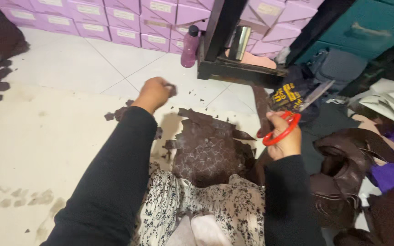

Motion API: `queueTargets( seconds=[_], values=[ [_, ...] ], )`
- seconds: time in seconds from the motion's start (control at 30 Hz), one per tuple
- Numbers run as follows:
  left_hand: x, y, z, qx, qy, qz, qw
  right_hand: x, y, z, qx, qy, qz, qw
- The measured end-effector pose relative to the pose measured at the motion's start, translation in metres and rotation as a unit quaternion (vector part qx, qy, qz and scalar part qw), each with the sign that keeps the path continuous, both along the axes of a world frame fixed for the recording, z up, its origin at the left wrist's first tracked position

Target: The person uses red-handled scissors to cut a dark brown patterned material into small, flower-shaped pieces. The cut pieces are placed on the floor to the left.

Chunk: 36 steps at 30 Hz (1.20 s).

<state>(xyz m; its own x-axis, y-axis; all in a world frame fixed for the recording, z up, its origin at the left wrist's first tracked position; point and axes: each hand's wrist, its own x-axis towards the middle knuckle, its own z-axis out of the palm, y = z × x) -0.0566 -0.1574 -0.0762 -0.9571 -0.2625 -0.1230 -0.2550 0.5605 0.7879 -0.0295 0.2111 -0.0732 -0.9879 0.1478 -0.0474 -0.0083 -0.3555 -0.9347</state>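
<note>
Scissors (pixel 292 114) with red handles sat in the right hand (pixel 284 139), fingers through the loops and blades pointing up and away to the right, just beside a dark strip of leather (pixel 263 109) hanging before that hand. Nearer the body, a pile of brown patterned leather pieces (pixel 208 150) lay on the lap between both arms. Farther out, the left hand (pixel 153 93) was closed around a small brown scrap (pixel 171 89) above the tiled floor (pixel 69 68), with stacked lilac boxes (pixel 115 20) beyond.
</note>
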Motion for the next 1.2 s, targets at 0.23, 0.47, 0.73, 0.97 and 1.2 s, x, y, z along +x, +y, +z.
queueTargets(
  seconds=[0.23,0.47,0.73,0.97,1.2],
  values=[
    [0.012,-0.042,-0.006,-0.061,-0.17,0.145,0.973,0.001,-0.014,0.001,0.008,-0.012,0.017,1.0],
    [0.0,0.048,0.022,0.193,-0.009,-0.226,0.955,-0.004,-0.046,0.006,0.013,0.093,0.036,0.995],
    [0.021,0.13,0.047,0.425,0.12,-0.316,0.839,0.022,-0.053,0.017,0.109,0.098,0.028,0.989],
    [0.031,0.14,0.034,0.352,0.075,-0.296,0.885,0.047,-0.039,0.038,0.13,0.045,0.008,0.99],
    [0.043,0.15,0.034,0.285,0.073,-0.354,0.888,0.055,-0.036,0.044,0.105,0.065,0.005,0.992]
  ],
)
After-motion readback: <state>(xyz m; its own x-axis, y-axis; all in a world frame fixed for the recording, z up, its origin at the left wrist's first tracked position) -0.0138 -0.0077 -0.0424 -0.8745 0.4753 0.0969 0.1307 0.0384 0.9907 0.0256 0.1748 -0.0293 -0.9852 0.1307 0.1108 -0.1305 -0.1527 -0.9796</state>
